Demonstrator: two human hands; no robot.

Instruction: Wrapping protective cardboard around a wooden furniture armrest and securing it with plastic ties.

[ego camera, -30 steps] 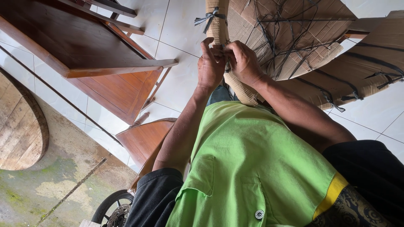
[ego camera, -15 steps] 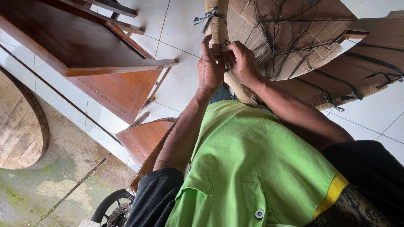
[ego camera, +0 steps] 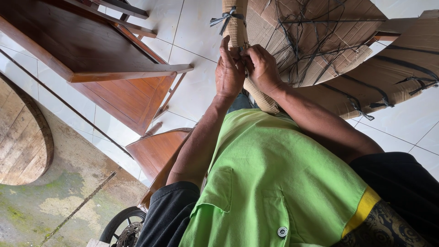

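We have both hands up on a cardboard-wrapped, pole-like furniture part [ego camera: 238, 32] that runs down the middle of the view toward our green shirt [ego camera: 274, 183]. Our left hand [ego camera: 229, 73] lies against the wrapped part with its fingers curled in on it, the fingertips reaching up along the cardboard. Our right hand [ego camera: 261, 68] sits just beside the left one, touching it, with its fingers pinched narrow where the two hands meet; we cannot tell exactly what is between them, as the fingers hide it. Just above the hands, a grey plastic strap [ego camera: 225, 18] is knotted round the wrapped part, its loose ends sticking out to the side. To the right, a larger piece of furniture wrapped in brown corrugated cardboard [ego camera: 366, 68] is crossed by many dark straps [ego camera: 302, 41]. To the left, a reddish-brown polished wooden table [ego camera: 82, 45] lies on the white tiled floor [ego camera: 196, 68]. A round wooden panel [ego camera: 20, 137] lies at the far left on mossy concrete, and a black motorcycle wheel [ego camera: 121, 226] shows at the bottom edge.
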